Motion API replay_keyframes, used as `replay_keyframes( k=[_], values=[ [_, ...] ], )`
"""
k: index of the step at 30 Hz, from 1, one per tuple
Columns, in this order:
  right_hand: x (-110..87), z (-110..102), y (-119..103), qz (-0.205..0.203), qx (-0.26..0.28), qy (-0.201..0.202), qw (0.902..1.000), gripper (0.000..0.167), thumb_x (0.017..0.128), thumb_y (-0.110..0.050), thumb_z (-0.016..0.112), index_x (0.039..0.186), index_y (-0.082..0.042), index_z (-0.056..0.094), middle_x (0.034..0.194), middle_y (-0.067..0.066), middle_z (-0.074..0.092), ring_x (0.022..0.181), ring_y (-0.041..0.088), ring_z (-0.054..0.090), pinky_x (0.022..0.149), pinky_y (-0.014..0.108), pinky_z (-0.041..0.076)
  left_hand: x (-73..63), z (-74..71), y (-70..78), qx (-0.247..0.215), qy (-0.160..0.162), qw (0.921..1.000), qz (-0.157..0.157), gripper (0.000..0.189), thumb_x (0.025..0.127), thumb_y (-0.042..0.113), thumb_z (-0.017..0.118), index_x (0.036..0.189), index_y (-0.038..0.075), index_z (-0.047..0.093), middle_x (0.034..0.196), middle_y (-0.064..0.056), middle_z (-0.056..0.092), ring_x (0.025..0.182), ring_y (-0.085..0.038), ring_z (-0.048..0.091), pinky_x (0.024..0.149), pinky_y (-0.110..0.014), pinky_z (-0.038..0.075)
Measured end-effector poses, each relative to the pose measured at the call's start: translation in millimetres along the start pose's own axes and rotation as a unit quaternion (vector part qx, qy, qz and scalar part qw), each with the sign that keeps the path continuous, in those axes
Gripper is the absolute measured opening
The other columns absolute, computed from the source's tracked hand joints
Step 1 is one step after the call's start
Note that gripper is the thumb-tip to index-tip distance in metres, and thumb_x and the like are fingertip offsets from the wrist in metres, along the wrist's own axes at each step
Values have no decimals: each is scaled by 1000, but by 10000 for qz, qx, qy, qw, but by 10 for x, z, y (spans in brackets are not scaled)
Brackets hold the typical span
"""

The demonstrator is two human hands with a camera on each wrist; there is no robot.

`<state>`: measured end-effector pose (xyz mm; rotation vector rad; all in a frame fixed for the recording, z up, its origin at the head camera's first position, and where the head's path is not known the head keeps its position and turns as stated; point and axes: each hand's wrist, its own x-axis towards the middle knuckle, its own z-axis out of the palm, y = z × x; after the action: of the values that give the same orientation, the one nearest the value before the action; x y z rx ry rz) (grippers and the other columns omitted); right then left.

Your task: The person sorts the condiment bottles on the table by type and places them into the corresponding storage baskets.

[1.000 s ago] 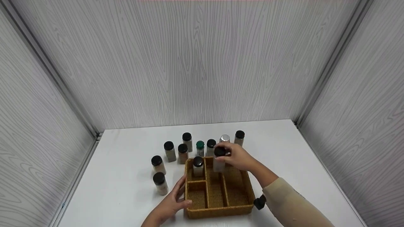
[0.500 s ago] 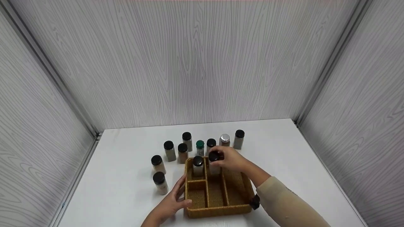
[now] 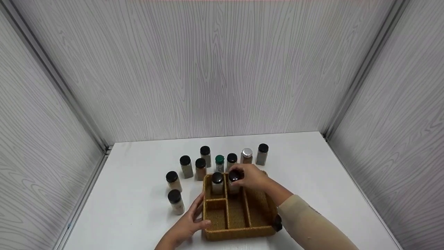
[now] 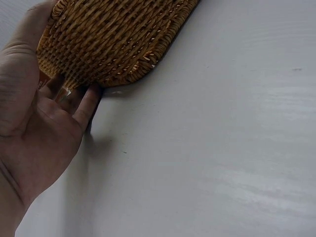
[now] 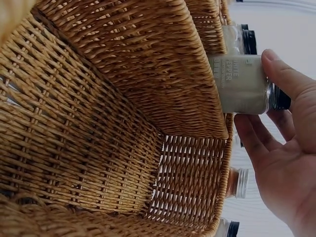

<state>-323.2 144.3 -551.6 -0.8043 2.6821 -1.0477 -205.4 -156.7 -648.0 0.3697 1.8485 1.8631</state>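
Note:
A woven basket with several compartments lies on the white table. My left hand holds its near left corner, thumb at the rim and fingers along the left wall. In the left wrist view the fingertips touch the wicker. My right hand pinches a black-capped spice jar labelled white pepper, between thumb and fingers. That jar stands upright, its lower part inside the back of the middle compartment. Another black-capped jar sits beside it in the back left compartment.
Several spice jars stand outside the basket. Two black-capped jars, a nearer one and a farther one, are to its left. Behind it are a green-capped jar, a silver-capped jar and other black-capped jars. Wood-grain panels enclose the table.
My right hand has moved left and lowered the white pepper jar into the middle compartment beside the other jar. The left hand has stayed on the basket.

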Motion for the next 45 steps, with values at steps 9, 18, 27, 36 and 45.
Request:
replay_keyframes(
  k=[9,18,27,36,45],
  values=[
    [50,62,41,-47,-220,117,9997,42,88,-20,93,123,-9,74,126,11,76,118,27,72,101,47,63,-11,-3,-11,-4,-14,10000,-11,100,108,18,69,177,25,-3,184,-20,0,170,-48,4,134,-58,32],
    [82,88,78,-232,-494,255,9982,44,86,-18,94,124,-6,75,128,12,74,120,30,71,102,48,63,-2,-5,-7,17,-65,10000,-45,98,109,19,67,176,25,-5,184,-20,-5,169,-51,0,134,-66,27],
    [110,69,88,-254,-658,227,9973,42,82,-17,96,116,-5,74,116,10,74,110,25,70,101,46,62,-15,-10,-17,-36,-64,10000,31,99,108,17,69,177,26,-3,184,-19,-3,169,-49,2,134,-59,32],
    [159,44,59,-109,-783,-12,9969,42,83,-19,96,115,-5,74,116,8,73,109,22,69,98,43,62,-19,-10,2,-34,-14,10000,-55,101,107,16,70,177,26,-2,184,-19,-1,169,-49,5,131,-52,39],
    [163,34,59,-173,-734,15,9971,44,83,-15,96,119,-4,74,122,11,73,116,28,70,104,47,61,-11,-8,-6,-61,-56,9999,-100,98,109,19,68,176,27,-3,184,-18,-4,170,-49,2,134,-61,31]
  ],
)
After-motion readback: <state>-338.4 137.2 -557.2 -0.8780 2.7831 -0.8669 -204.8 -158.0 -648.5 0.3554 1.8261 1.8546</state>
